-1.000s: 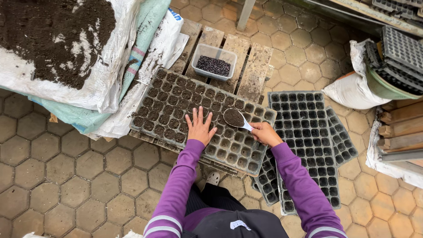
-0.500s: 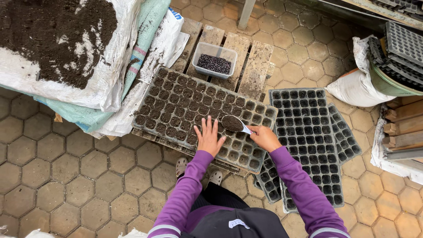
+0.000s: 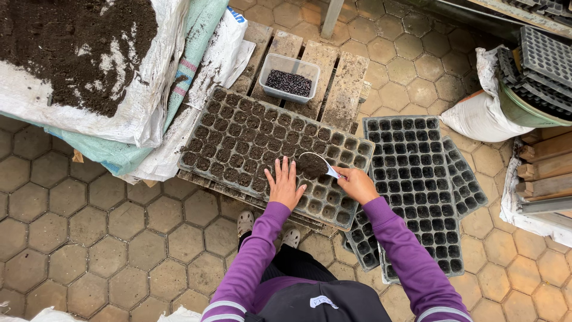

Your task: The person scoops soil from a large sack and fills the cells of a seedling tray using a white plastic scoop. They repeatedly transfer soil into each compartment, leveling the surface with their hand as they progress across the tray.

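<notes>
I saw right hand (image 3: 356, 183) clenched on scoop (image 3: 314, 164), soil-loaded, over tray (image 3: 238, 134) near edge; left hand (image 3: 285, 186) released, flat on cells just left of scoop.

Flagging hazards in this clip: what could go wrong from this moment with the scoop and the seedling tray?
The right hand holds a heaped scoop of soil over the seedling tray; soil may spill across cells instead of filling one. The left hand rests flat on filled cells and could compact them. The tray overhangs the wooden pallet at its near edge, so pressing might tip it.
</notes>
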